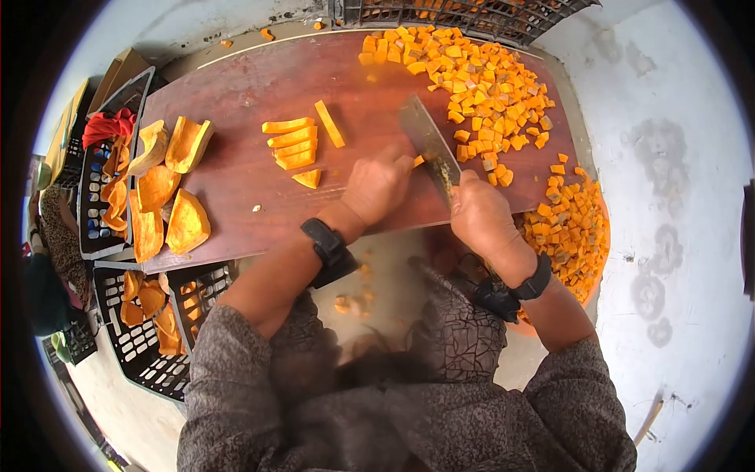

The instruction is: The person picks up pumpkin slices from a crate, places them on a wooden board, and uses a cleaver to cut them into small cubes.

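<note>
My right hand point(481, 212) is closed round the handle of a cleaver point(429, 138), its broad blade pointing away from me over the reddish-brown board point(236, 118). Just left of the blade, my left hand point(379, 187) is closed, its fingers pressed on a pumpkin strip. Only the orange end of that strip point(418, 161) shows beside the blade. Several cut pumpkin strips point(295, 141) lie left of my left hand, one standing apart at an angle. To the right of the cleaver spreads a heap of pumpkin cubes point(487, 86).
Large pumpkin chunks point(189, 145) lie at the board's left end. Black crates point(114, 252) with more pumpkin pieces stand beside and below it. At the right, an orange tub point(604, 259) full of cubes sits under the board's edge by a white wall point(661, 236). Another crate point(464, 16) stands behind.
</note>
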### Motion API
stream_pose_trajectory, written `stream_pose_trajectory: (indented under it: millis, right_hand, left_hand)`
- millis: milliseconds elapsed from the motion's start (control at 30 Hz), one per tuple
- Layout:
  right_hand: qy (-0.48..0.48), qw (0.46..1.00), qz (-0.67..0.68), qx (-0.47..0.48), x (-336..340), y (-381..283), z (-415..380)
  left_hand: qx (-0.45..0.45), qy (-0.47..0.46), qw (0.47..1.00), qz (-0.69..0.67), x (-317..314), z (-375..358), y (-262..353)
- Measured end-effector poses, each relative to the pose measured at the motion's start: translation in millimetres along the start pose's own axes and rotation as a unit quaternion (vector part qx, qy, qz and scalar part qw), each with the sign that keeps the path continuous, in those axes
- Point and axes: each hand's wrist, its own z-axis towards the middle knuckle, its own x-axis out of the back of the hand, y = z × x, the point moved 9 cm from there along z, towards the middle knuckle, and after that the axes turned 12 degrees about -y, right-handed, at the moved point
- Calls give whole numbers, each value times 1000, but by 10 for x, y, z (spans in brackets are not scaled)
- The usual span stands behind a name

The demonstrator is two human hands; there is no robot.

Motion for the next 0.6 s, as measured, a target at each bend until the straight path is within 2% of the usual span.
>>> stream_pose_trajectory:
  millis: [100,200,400,533,600]
  right_hand:
    - [51,997,2,51,91,-18,-39]
    - [51,998,20,13,45,68,-31]
    - [6,996,-87,20,-35,-141,34]
    - [-10,997,-76,-13,-56,-93,86]
    - [35,998,-22,-50,-32,28,107]
  left_hand:
    - [-25,21,999,-8,62,-29,39]
    - [-31,25,999,-31,76,-56,48]
    - [-33,3,999,8,-6,-11,55]
    - [-38,-19,999,20,-60,-7,52]
    - [-33,-31,998,33,-73,-22,43]
